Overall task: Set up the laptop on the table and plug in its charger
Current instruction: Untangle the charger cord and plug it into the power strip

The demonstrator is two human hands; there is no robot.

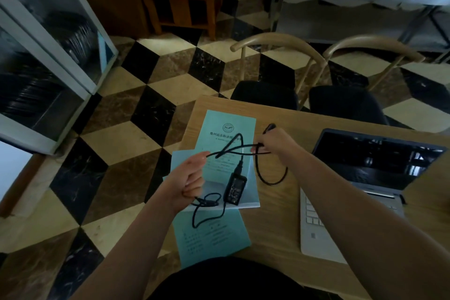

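Note:
An open laptop (360, 178) with a dark screen and white keyboard sits on the wooden table (275, 226) at the right. The black charger brick (235, 187) lies on blue papers left of it. Its black cable (231, 150) stretches in the air between my hands. My left hand (188, 179) grips one stretch of cable, with a loop hanging below it. My right hand (272, 141) pinches the cable further along, and another loop droops beneath it toward the table.
Several light blue printed sheets (214, 234) lie on the table's left end. Two wooden chairs (280, 73) with dark seats stand behind the table. A glass-fronted cabinet (48, 44) is at the left, on a checkered tile floor (126, 148).

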